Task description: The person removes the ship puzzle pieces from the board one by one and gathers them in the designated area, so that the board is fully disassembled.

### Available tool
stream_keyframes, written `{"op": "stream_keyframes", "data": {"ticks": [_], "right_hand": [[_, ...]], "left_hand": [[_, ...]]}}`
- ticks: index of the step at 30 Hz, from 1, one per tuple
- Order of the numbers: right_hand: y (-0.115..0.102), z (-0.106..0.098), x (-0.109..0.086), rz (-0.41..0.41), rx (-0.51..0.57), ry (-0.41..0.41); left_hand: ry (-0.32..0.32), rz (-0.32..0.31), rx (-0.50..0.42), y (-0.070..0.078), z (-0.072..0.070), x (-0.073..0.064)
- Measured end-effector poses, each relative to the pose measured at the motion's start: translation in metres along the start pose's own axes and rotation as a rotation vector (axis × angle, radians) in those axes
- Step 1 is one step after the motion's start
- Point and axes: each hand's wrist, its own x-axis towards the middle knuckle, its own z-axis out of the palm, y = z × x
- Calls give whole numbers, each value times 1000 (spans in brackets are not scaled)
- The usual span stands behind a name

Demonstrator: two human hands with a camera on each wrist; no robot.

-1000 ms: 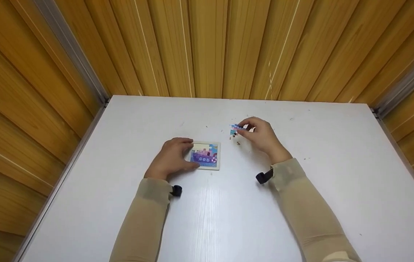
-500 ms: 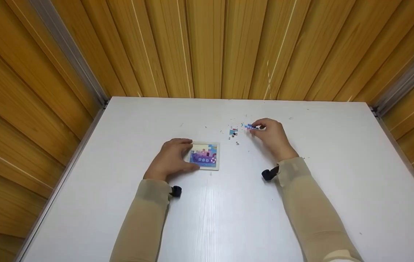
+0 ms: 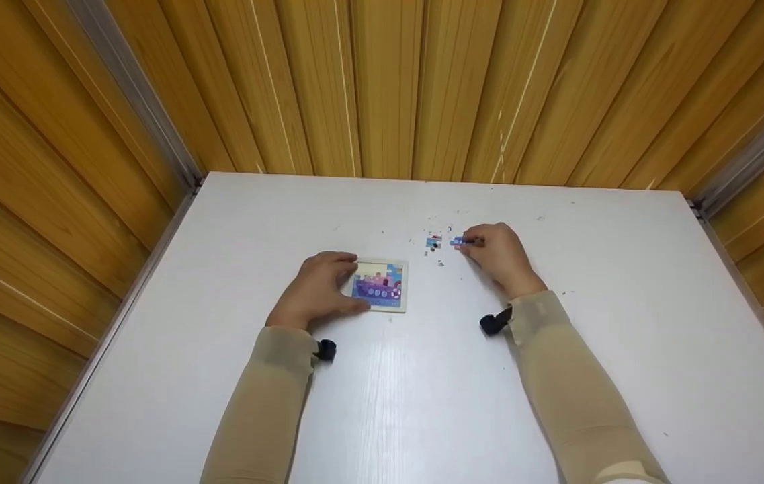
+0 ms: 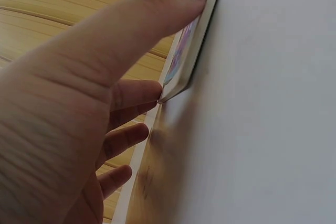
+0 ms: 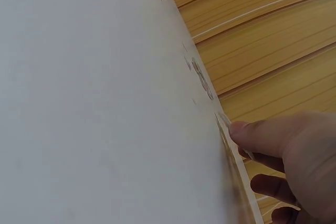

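A small jigsaw puzzle (image 3: 377, 290) with a purple boat picture sits in a pale tray (image 3: 404, 286) on the table. Part of its upper area shows bare cream backing. My left hand (image 3: 318, 289) holds the tray's left side, thumb over the near edge and forefinger at the far corner; the left wrist view shows the thumb (image 4: 157, 11) on the rim. My right hand (image 3: 502, 259) pinches a blue and pink puzzle piece (image 3: 457, 242) between thumb and fingers, low over the table. In the right wrist view that piece (image 5: 224, 120) appears edge-on.
Left of the right hand lies another loose puzzle piece (image 3: 433, 242), with small dark bits beside it. Tiny specks are scattered over the white table (image 3: 382, 390). Yellow wood-patterned panels (image 3: 382, 87) stand behind the table's far edge.
My right hand has drawn the pinched piece rightward, apart from the loose piece, then lowered it slightly towards the table. The left hand and the tray have stayed in place.
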Motion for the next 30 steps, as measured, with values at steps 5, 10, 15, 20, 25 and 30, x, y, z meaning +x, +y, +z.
{"op": "stream_keyframes", "data": {"ticks": [5,10,15,20,25,30], "right_hand": [[2,1,0,-3,-17,-10],[1,0,2,-10,-33,-2],[-8,3,1,14,-15,13],[-29,16,-4,-4,63,4],[-53,35,-13,-64,128,-88],[-72,51,-21,-149,132,-166]], "left_hand": [[-17,-6,-11,1,-1,1],[-8,10,-12,1,-1,3],[3,9,-30,1,0,3],[0,-1,-24,0,1,1],[-9,-9,-20,1,0,1],[-8,-6,-10,0,-2,2]]}}
